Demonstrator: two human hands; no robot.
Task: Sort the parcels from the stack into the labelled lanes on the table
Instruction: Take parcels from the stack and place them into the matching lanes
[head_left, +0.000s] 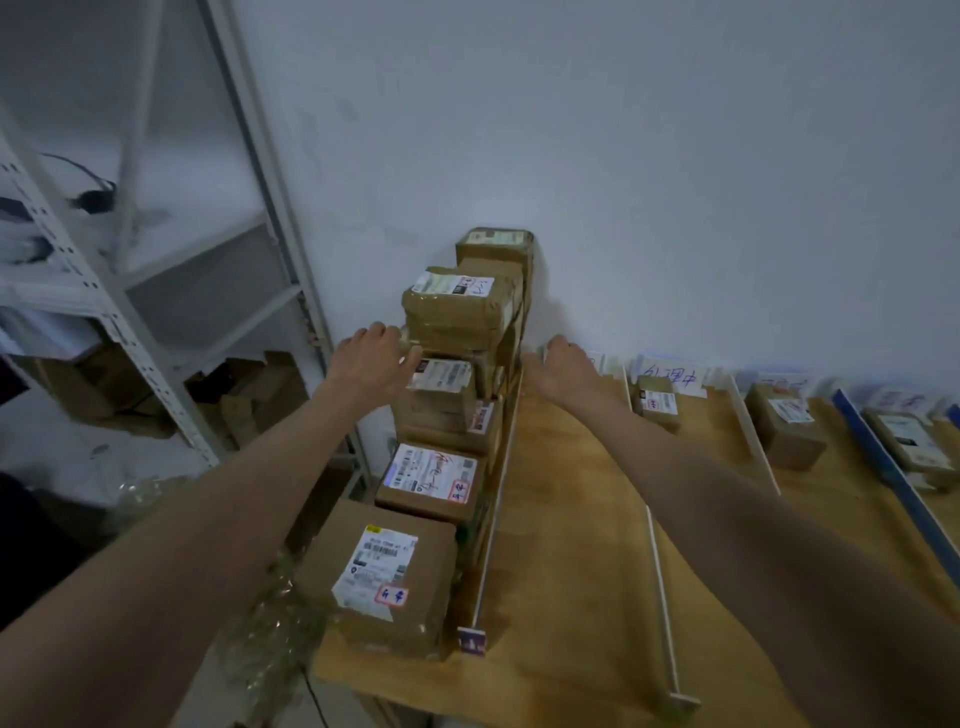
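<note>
Both hands are brought up to the parcel stack (457, 395), one on each flank of an upper parcel (457, 306).

The room is taken up by a pale wall (623, 156) behind the stack and a metal shelving rack (156, 322) to the stack's left. The wooden surface (571, 519) stretches right of the stack and is split into lanes by thin white dividers (498, 499); a few parcels (660, 408) already lie in lanes further right, under handwritten labels (670, 374). The stack is made of taped cardboard boxes, judged stiff and light to moderate in weight, with glossy tape that may slip; opposite side faces look the soundest hold. The left hand (371, 358) is spread, fingertips at the upper parcel's left edge. The right hand (563, 369) sits just right of the stack, its fingers hidden, so its grip cannot be told.
</note>
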